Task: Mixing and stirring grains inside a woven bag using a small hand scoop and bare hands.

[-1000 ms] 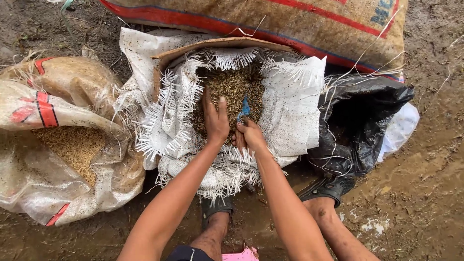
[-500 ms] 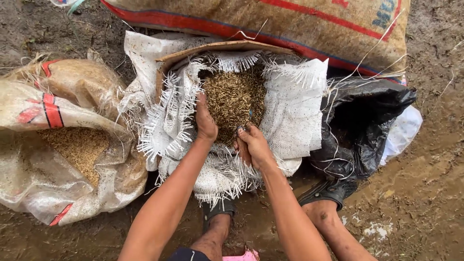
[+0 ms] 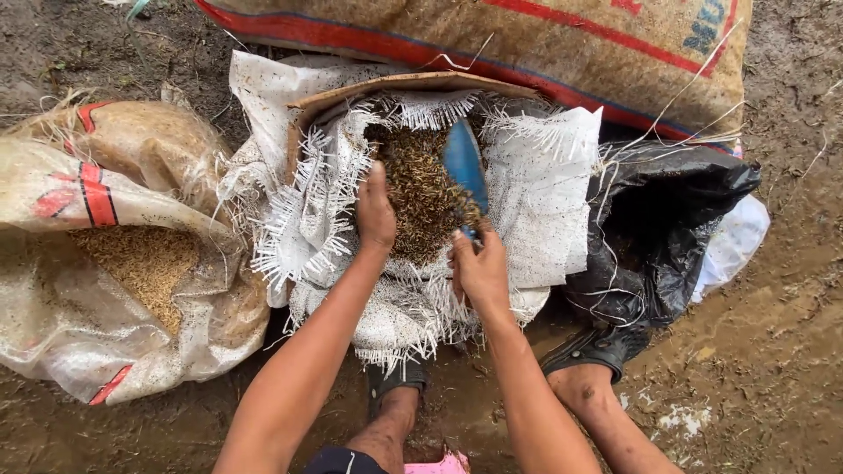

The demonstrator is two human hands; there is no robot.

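White woven sack with frayed mouth [image 3: 536, 202], lying open on the muddy ground; brown husky grain [image 3: 417, 189] heaped inside. Left of the sack, a translucent bag of pale grain [image 3: 114, 263]; right of it, black plastic sheeting [image 3: 659, 228]. At the sack's mouth, left hand [image 3: 376, 211] flat against the grain, right hand [image 3: 479, 268] closed on a blue scoop [image 3: 464, 167].

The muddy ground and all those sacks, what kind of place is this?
Probably outdoors on a farm or in a yard where grain is handled. The ground is wet mud, and woven sacks lie open on it, one clear sack showing husked grain.
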